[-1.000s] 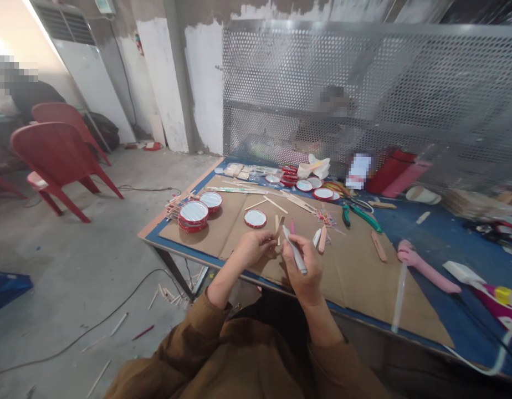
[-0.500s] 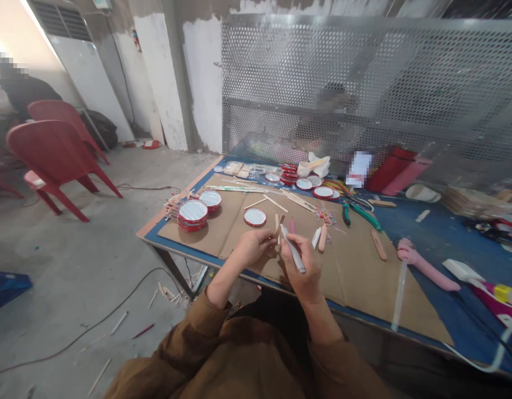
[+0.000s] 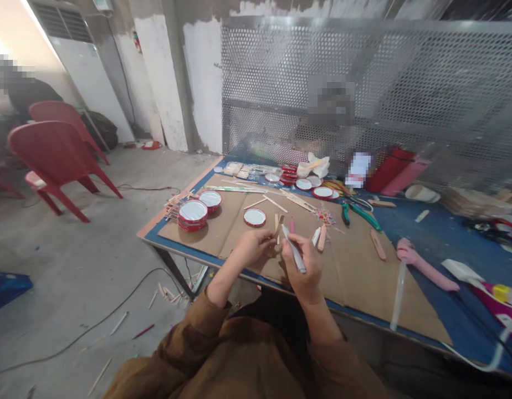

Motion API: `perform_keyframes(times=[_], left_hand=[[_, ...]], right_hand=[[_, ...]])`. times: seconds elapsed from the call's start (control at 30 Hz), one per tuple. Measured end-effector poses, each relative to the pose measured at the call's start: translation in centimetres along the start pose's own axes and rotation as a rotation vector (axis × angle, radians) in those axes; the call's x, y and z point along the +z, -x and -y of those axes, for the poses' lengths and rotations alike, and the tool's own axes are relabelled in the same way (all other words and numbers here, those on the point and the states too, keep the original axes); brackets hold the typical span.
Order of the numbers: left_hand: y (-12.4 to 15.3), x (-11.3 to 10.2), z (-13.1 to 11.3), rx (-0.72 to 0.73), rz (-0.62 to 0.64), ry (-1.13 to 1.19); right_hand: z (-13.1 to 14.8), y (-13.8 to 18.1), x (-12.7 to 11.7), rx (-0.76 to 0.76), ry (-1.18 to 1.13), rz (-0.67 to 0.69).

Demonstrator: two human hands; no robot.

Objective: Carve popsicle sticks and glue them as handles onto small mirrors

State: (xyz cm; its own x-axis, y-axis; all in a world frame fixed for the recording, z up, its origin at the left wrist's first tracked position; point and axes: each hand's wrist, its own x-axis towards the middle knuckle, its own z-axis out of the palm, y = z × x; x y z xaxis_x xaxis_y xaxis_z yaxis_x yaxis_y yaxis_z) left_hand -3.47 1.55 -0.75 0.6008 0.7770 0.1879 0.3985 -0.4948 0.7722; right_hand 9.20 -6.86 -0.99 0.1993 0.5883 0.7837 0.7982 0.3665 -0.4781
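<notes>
Because you hold the flat, narrow brown wooden strip by its lower part, it could twist or slip if your left hand loosens; its thumb and fingertips look closed in a tight pinch on it, though the exact contact is partly hidden. Your right hand is curled around the slender white pen-shaped tool, with no slack showing between fingers and barrel. The tool's tip sits right beside the strip, and you cannot be told from here whether the two touch; a small turn of either wrist could send the tip off the narrow face or onto your left fingertips. Should the strip drop, it might get mixed up with the pale wooden stick just behind it, or slide off the near edge of the brown cardboard sheet, since you are working above that edge. Reaching too far ahead could also nudge the round red-rimmed disc with a white top, which lies flat near your left hand. As for looks, your strip is thin and straight, stands tilted with its upper end leaning right, and appears darker than the pale stick, perhaps through shadow. Your tool is smooth and plain, slanting with its tip up and to the left; any marking on either is too small to read.
</notes>
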Motion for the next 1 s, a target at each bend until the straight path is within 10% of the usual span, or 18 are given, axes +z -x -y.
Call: perform_keyframes(times=[1.0], left_hand=[[0.05, -0.16, -0.31, -0.001, 0.007, -0.002]], right_hand=[[-0.19, 0.1, 0.14, 0.037, -0.017, 0.007]])
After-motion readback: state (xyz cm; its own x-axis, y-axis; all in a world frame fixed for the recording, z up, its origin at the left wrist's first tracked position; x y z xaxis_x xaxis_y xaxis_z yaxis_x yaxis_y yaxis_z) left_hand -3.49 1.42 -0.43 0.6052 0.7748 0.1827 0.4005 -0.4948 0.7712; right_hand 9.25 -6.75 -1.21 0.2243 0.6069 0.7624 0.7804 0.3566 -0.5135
